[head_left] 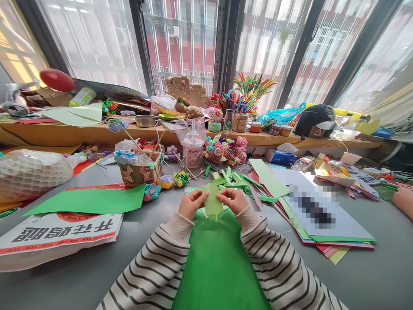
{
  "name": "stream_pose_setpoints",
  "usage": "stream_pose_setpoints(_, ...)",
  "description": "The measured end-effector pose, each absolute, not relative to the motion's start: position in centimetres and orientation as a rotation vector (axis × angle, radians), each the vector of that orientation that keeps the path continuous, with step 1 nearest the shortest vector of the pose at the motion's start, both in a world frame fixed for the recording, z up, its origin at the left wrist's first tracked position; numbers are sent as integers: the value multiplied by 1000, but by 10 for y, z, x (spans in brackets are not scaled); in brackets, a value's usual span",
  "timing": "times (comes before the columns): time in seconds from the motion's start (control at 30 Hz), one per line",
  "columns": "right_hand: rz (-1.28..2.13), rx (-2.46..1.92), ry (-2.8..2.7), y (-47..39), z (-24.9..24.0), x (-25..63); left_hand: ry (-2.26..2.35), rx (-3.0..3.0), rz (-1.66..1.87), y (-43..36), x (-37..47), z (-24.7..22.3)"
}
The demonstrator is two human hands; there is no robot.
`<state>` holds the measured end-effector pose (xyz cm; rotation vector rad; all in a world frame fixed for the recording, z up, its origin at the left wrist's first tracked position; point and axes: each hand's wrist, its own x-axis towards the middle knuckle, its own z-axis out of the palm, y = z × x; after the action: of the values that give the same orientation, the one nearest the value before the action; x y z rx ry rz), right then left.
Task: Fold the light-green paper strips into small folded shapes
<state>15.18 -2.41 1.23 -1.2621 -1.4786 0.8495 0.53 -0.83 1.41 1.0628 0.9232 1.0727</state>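
Note:
Between my two hands is a small piece of light green paper (pixel 213 204), raised above a large dark green sheet (pixel 222 262). My left hand (pixel 192 203) pinches its left edge between thumb and fingers. On the other side, my right hand (pixel 232 200) pinches the right edge the same way. The paper has a pointed lower end and appears folded. Just behind the hands lies a loose heap of green paper strips (pixel 240 178).
Stacked coloured paper (pixel 348 224) lies at right, near another person's hand (pixel 403 200). At left are a green sheet (pixel 93 200) and a printed bag (pixel 64 234). A woven basket (pixel 142 170), a plastic cup (pixel 192 150) and a tissue box (pixel 280 157) stand behind.

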Motion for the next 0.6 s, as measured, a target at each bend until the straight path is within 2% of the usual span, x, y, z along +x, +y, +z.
stream_pose_setpoints(0.3, 668, -1253, -1370, -27, 13, 149, 967, 1149, 1072, -9, 10, 5)
stream_pose_setpoints(0.6, 440, -1226, -1533, -33, 15, 142, 997, 1214, 1099, -7, 10, 2)
